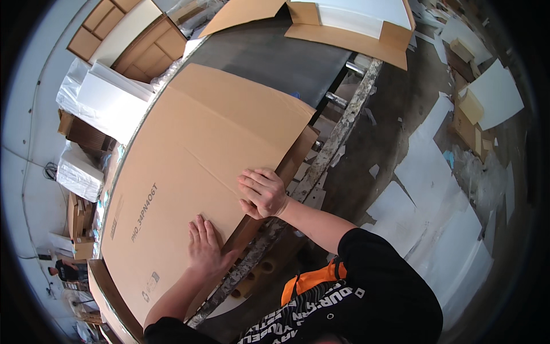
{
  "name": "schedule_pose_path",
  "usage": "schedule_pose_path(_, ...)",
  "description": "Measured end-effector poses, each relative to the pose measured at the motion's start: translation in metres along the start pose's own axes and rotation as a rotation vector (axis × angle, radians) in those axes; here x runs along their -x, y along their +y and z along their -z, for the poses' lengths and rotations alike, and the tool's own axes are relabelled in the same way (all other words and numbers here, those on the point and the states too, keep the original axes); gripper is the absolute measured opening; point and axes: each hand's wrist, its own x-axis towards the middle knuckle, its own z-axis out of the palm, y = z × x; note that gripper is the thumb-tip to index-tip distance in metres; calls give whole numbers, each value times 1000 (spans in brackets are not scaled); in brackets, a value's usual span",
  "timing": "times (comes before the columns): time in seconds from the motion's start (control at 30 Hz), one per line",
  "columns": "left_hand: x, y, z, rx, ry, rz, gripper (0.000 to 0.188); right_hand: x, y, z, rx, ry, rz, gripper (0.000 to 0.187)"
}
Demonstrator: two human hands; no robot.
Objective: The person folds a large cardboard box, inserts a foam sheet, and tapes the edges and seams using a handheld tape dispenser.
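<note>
A large brown cardboard box [189, 143] lies flat on a conveyor, its top panel closed down in front of me and a crease running along it. My left hand [206, 246] rests flat on the panel near its right-hand edge, fingers stretched and thumb out toward that edge. Farther along the same edge, my right hand [263, 192] presses on the cardboard with its fingers bent and thumb apart from them. The box's side wall [298, 150] shows below the panel edge, and a narrow gap separates the two there.
Beyond the box runs the dark conveyor belt [258, 54], with an open carton [349, 28] at its far end. A worn metal rail [344, 137] borders it on the right. White sheets [424, 195] and scraps litter the floor. Wrapped white panels [109, 94] are stacked left. A person [66, 269] is far left.
</note>
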Motion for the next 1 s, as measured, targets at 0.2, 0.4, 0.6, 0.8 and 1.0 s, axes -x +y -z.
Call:
schedule_pose_path(0.2, -98, -121, 29, 499, 518, -81, 52, 12, 1, -4, 49, -26, -37, 20)
schedule_pose_path(0.4, -330, -391, -21, -94, 720, 373, 88, 10, -15, -11, 41, -91, -29, 16)
schedule_pose_path(0.6, -467, -428, 19, 488, 354, 515, 83, 14, -23, -5, 140, -167, -101, 16)
schedule_pose_path(0.8, -472, -488, -2, 677, 347, 467, 83, 19, -22, -13, 79, -123, -94, 21)
schedule_pose_path(1.0, -436, -385, 41, 305, 359, 493, 74, 22, -32, -3, 93, -142, -156, 18)
